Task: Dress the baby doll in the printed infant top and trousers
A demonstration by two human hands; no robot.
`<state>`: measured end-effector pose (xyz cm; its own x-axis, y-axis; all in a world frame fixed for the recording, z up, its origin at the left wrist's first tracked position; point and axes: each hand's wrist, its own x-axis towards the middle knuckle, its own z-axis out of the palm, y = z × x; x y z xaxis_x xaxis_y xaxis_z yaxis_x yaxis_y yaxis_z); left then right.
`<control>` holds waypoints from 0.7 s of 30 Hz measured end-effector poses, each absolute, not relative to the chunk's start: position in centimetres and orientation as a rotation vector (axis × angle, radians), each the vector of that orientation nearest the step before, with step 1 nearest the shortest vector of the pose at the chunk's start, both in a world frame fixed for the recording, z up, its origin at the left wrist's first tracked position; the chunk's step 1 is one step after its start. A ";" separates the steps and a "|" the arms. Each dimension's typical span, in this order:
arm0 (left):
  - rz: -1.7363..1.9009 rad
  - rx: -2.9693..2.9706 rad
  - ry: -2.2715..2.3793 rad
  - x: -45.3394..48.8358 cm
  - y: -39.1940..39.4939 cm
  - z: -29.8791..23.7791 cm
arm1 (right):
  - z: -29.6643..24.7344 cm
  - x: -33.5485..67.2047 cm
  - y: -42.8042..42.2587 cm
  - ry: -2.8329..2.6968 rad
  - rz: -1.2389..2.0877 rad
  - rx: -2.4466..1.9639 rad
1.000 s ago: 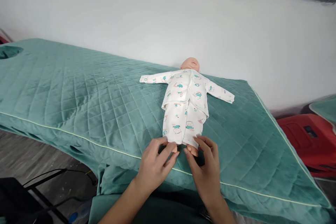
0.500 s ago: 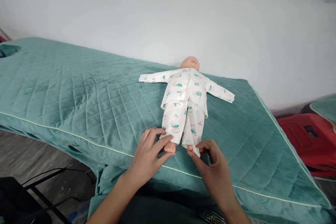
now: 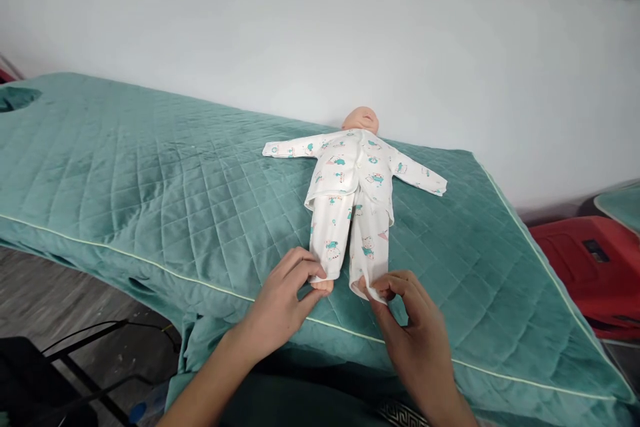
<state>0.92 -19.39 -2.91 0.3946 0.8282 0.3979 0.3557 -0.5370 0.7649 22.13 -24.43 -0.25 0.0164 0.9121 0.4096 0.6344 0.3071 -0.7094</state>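
A baby doll [image 3: 361,119] lies on its back on a teal quilted bed [image 3: 150,180], dressed in a white printed shirt [image 3: 353,167] and matching trousers [image 3: 350,240]. My left hand [image 3: 280,303] pinches the hem of the trouser leg on the left, where a bare foot shows. My right hand [image 3: 415,330] pinches the hem of the other trouser leg, pulling it toward me. The doll's sleeves are spread out to both sides.
A white wall runs behind the bed. A red object [image 3: 585,273] sits on the floor at the right, beside another teal surface [image 3: 620,203]. Dark cables and a black stand [image 3: 75,360] lie on the floor at the lower left.
Both hands went from hovering at the doll's feet to gripping the trouser hems. The trouser legs are now drawn longer and straighter toward me.
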 end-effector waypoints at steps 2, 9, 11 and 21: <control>1.067 2.044 1.019 0.9 -19.5 -3.1 | -0.5 22.2 -24.6 -1.735 0.336 -1.391; 1.135 2.048 0.936 1.1 -20.0 -3.0 | -1.5 22.0 -24.8 -1.700 0.292 -1.410; 1.134 2.080 0.914 1.2 -20.2 -3.0 | -2.0 21.8 -24.8 -1.690 0.327 -1.424; 1.054 2.192 1.289 1.1 -20.5 -5.0 | -2.5 20.3 -24.1 -1.738 0.122 -1.503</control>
<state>1.08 -20.54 -4.98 0.2957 0.8631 0.4094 0.5731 -0.5032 0.6468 20.27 -24.05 -2.54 0.0444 0.8621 0.5048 0.7828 0.2839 -0.5537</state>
